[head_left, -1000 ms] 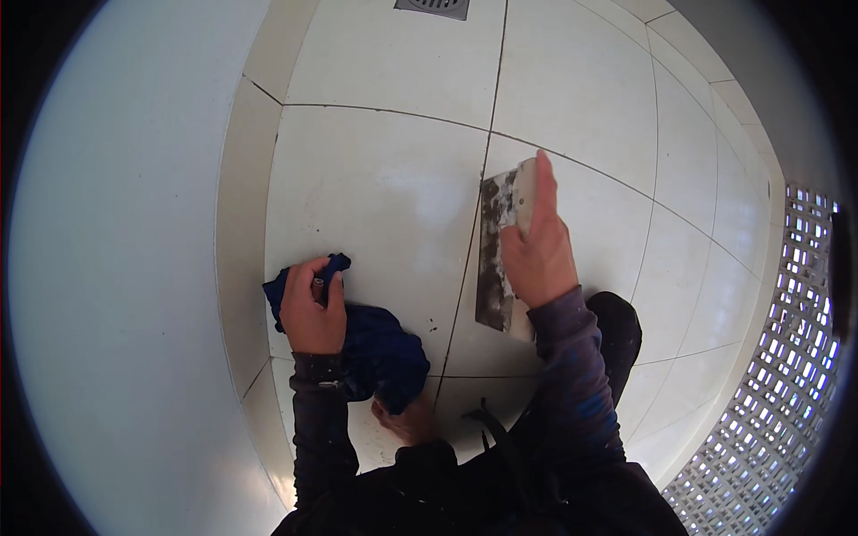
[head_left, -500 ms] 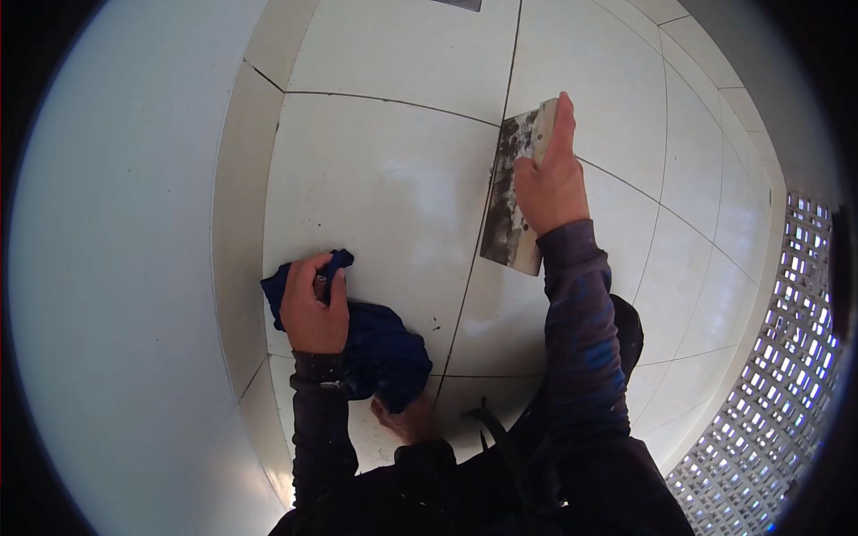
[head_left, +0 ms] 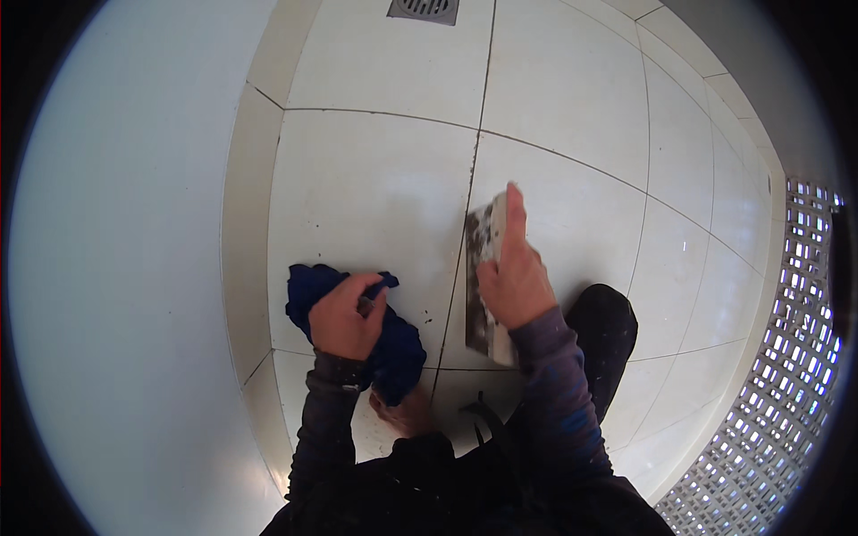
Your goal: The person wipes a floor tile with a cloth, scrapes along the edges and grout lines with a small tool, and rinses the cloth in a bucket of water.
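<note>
My right hand (head_left: 517,284) is closed on a wide putty knife (head_left: 483,313), with the index finger stretched along its pale back. The blade, smeared with dark and whitish material, lies along a dark joint between cream floor tiles (head_left: 375,196). To the left, my left hand (head_left: 347,322) is curled on a bunched dark blue cloth (head_left: 400,353) resting on the floor. Something small shows between its thumb and fingers, too little visible to name. Dark crumbs (head_left: 428,320) lie between the two hands.
A smooth pale wall (head_left: 134,268) with a tiled skirting (head_left: 243,223) runs down the left. A square metal floor drain (head_left: 424,9) is at the far edge. My bare foot (head_left: 402,413) and dark-clothed knee (head_left: 603,335) are close by. Perforated blockwork (head_left: 760,384) borders the right.
My right hand has drawn the putty knife nearer along the tile joint. My left hand and the cloth's upper end have shifted slightly right. The view has tilted, showing more of the drain.
</note>
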`<state>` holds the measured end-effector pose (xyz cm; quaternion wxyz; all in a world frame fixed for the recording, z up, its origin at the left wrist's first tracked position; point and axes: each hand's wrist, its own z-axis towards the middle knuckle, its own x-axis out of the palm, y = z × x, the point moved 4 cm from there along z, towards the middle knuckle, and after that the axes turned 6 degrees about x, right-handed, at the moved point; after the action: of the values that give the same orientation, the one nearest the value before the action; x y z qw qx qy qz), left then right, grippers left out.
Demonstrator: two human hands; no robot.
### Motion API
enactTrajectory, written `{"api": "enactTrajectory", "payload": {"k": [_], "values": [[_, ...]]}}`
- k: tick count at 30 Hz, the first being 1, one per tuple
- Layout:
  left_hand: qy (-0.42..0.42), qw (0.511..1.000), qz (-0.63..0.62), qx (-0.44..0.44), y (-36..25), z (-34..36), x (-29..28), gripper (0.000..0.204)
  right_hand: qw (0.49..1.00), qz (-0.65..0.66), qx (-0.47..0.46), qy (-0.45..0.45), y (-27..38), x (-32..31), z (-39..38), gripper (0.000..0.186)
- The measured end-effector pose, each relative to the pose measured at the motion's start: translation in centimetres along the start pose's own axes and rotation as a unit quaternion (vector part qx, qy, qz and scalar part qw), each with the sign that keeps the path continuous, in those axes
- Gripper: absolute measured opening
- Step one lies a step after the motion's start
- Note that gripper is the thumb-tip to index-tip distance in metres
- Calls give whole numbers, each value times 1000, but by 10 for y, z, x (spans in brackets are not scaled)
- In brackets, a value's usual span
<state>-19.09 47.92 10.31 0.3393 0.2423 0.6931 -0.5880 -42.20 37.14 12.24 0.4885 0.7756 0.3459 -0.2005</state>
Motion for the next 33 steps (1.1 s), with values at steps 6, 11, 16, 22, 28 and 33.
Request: {"api": "enactTrajectory", "payload": {"k": [6, 11, 16, 22, 28, 33], "values": [[131, 967, 53, 211, -38, -25, 45, 28, 979, 130, -101, -122, -76, -99, -60, 93], [122, 949, 89, 277, -54, -28, 112, 31, 846, 359, 120, -376, -241, -230, -107, 87], [-3, 959, 31, 282, -88, 26, 163, 29, 788, 244, 343, -449, -557, -245, -242, 69], [-108, 965, 75, 227, -111, 144, 199, 20, 558, 228, 559, -570, -678, -127, -370, 93], [-166, 969, 150, 102, -100, 224, 165, 20, 548, 174, 588, -569, -676, -78, -343, 84], [-286, 940, 179, 54, -39, 230, 124, 24, 573, 175, 622, -504, -702, -94, -331, 68]]}}
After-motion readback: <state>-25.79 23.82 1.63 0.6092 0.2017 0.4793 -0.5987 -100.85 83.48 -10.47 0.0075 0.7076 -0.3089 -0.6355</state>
